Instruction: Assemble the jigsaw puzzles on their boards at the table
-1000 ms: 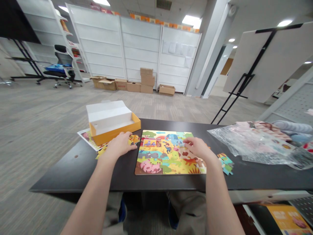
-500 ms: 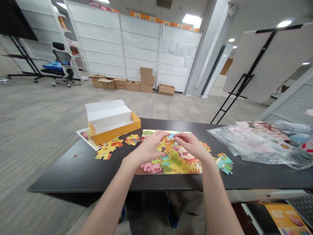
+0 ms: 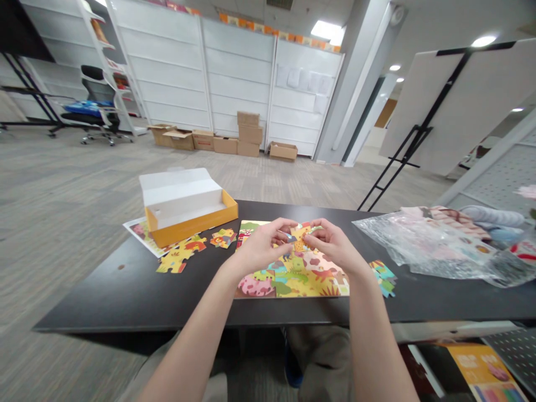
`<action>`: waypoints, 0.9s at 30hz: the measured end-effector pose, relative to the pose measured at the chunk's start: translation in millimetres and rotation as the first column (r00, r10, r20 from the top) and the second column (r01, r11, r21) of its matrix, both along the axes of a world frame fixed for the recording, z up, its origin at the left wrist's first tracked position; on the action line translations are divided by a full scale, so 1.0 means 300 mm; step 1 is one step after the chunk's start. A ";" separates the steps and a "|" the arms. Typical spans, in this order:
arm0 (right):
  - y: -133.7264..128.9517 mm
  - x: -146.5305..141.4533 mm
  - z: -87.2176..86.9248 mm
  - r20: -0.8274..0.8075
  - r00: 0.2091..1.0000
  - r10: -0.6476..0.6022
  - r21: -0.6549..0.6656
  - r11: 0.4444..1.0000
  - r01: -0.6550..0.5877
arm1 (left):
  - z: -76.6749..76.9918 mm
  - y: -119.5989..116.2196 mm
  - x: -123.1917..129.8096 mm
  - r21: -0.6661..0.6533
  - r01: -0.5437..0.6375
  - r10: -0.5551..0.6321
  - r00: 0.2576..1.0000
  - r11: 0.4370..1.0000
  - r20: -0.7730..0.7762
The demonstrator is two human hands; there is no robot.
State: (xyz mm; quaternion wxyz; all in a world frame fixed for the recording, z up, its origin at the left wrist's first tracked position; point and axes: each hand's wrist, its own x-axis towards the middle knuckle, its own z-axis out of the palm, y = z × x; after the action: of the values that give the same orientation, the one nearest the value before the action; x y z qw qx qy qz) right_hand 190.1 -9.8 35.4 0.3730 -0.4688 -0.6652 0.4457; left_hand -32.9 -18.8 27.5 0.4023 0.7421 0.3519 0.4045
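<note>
Over the jigsaw puzzle (image 3: 301, 279) on the dark table, a yellow and orange puzzle piece (image 3: 300, 237) is raised between both hands. My right hand (image 3: 333, 245) pinches its right side with thumb and fingertips. My left hand (image 3: 263, 245) is curled at the piece's left edge, with index fingertip and thumb against it; the exact contact is partly hidden. Beneath the hands, the colourful animal picture is largely assembled, its middle covered by fingers. Loose joined pieces (image 3: 382, 277) lie right of my right forearm.
A yellow open box (image 3: 192, 223) stands at the back left on a printed sheet (image 3: 140, 231). Loose puzzle pieces (image 3: 178, 259) and a small lion cluster (image 3: 223, 238) lie near it. A clear plastic bag (image 3: 422, 240) with cloth items spreads over the right side.
My hands have come closer together, and a puzzle piece now shows lifted between their fingertips. The view has shifted slightly.
</note>
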 end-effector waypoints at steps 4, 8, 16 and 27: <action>0.007 -0.011 -0.009 0.045 0.999 0.004 0.047 0.999 -0.007 | -0.007 0.006 -0.013 -0.012 -0.051 0.051 0.998 0.999 0.032; 0.013 -0.010 -0.011 0.077 0.997 -0.026 0.098 0.995 0.019 | -0.018 0.008 -0.017 0.014 -0.058 0.058 0.998 0.998 0.027; 0.027 0.089 -0.037 0.089 0.996 -0.005 -0.035 0.999 0.009 | -0.062 0.008 -0.001 0.068 -0.085 0.096 0.979 0.994 -0.178; 0.040 0.223 -0.094 0.242 0.970 0.031 -0.209 0.978 0.021 | -0.072 -0.029 0.070 0.243 0.082 0.081 0.803 0.966 -0.591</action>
State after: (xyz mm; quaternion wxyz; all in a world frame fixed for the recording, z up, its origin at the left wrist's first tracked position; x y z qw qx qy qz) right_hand 256.9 2.1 7.2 0.2358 -0.5551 -0.6563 0.4533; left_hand -12.0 -27.5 5.8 0.1719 0.8773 0.4046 0.1928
